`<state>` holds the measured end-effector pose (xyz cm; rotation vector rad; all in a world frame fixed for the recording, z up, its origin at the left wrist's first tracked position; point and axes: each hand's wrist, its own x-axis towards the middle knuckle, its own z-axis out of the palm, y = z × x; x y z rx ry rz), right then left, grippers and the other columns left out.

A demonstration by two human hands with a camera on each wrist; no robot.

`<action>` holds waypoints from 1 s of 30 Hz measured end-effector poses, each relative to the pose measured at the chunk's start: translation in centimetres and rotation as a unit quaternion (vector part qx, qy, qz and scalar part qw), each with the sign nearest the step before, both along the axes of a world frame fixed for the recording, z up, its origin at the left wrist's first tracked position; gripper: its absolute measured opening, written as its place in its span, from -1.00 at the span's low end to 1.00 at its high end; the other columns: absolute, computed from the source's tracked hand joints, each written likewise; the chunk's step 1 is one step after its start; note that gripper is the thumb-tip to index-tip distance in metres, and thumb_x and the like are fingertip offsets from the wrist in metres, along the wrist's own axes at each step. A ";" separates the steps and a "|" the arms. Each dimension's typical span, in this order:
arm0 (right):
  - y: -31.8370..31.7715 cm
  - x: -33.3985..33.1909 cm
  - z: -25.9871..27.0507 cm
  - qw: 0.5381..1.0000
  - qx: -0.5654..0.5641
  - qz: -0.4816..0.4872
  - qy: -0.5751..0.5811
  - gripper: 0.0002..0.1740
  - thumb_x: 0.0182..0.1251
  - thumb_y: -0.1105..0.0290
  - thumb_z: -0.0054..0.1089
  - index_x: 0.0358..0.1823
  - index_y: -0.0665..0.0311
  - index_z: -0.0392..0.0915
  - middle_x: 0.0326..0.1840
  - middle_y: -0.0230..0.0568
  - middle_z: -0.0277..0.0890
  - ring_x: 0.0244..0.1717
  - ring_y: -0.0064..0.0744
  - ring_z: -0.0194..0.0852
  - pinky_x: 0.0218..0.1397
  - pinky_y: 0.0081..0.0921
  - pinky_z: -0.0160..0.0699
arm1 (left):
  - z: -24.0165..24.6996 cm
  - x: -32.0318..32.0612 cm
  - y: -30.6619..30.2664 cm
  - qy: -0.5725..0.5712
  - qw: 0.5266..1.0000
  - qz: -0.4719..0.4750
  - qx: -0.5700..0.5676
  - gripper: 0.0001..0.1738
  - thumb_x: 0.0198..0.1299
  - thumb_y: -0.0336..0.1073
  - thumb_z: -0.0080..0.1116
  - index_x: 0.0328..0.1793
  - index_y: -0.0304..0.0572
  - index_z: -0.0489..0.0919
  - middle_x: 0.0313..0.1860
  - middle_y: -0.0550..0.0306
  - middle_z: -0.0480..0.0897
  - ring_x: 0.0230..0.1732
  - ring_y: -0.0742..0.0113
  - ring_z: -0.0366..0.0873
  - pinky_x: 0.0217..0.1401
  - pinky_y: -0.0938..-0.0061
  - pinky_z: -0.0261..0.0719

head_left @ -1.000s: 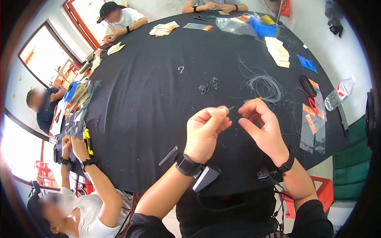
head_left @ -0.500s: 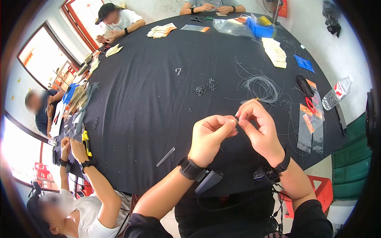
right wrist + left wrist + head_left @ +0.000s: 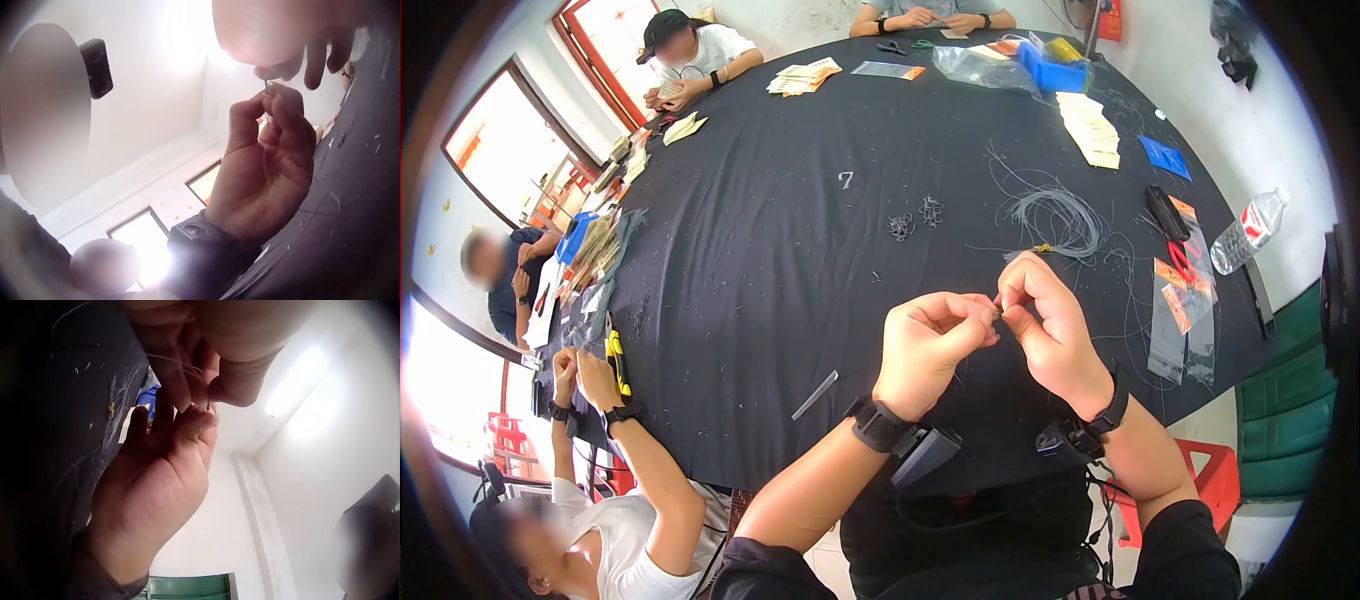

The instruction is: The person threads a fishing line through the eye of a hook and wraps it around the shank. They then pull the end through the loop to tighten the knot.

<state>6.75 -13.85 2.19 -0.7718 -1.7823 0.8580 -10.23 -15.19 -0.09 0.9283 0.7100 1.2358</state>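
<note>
Both hands meet fingertip to fingertip above the near part of the black-covered table (image 3: 740,250). My left hand (image 3: 930,345) pinches a tiny dark fish hook (image 3: 266,82) between thumb and forefinger; most of it is hidden by the fingers. Thin clear fishing line (image 3: 265,164) trails from these fingertips down across the left palm. From the other side, my right hand (image 3: 1055,335) pinches at the hook's end with thumb and forefinger. Beyond the hands lie two small heaps of dark hooks (image 3: 901,228) and a loose coil of fishing line (image 3: 1055,222).
A clear strip (image 3: 814,396) lies left of my left forearm. At right are red-handled scissors (image 3: 1180,262), plastic packets (image 3: 1168,345) and a water bottle (image 3: 1250,232). Card stacks (image 3: 1088,132) and a blue box (image 3: 1052,70) lie farther back. Other people sit around the table.
One second ago the hands were apart, with a small greyish piece at the left fingertips. They have since come together, and both now pinch at the same spot.
</note>
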 end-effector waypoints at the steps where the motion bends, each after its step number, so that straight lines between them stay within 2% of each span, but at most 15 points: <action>1: 0.0 0.0 0.0 1.000 -0.002 0.001 0.000 -0.76 0.17 0.80 0.04 -0.30 0.28 0.31 -0.29 -0.33 0.22 -0.26 -0.47 0.20 -0.15 -0.56 0.25 | -0.1 0.0 0.0 -0.004 1.000 0.001 0.001 -0.89 0.29 -0.43 0.31 -0.17 -0.34 0.65 -0.06 0.00 0.71 -0.20 0.39 0.68 -0.08 0.41 0.74; 19: 0.2 0.2 -0.9 0.997 -0.060 0.003 0.038 -0.79 0.25 0.77 0.00 -0.29 0.27 0.31 -0.30 -0.36 0.19 -0.29 -0.55 0.16 -0.20 -0.59 0.25 | -0.3 0.2 0.1 -0.015 1.000 0.009 -0.011 -0.91 0.27 -0.44 0.33 -0.21 -0.31 0.64 -0.06 0.00 0.69 -0.21 0.36 0.69 -0.08 0.38 0.76; 30: 0.5 0.8 -0.7 0.991 -0.095 0.032 0.085 -0.86 0.45 0.64 -0.05 -0.23 0.22 0.31 -0.27 -0.46 0.20 -0.25 -0.66 0.20 -0.19 -0.68 0.26 | -0.3 0.0 0.2 -0.014 0.999 0.024 -0.017 -0.91 0.26 -0.43 0.34 -0.24 -0.28 0.65 -0.06 0.00 0.69 -0.21 0.37 0.69 -0.08 0.38 0.76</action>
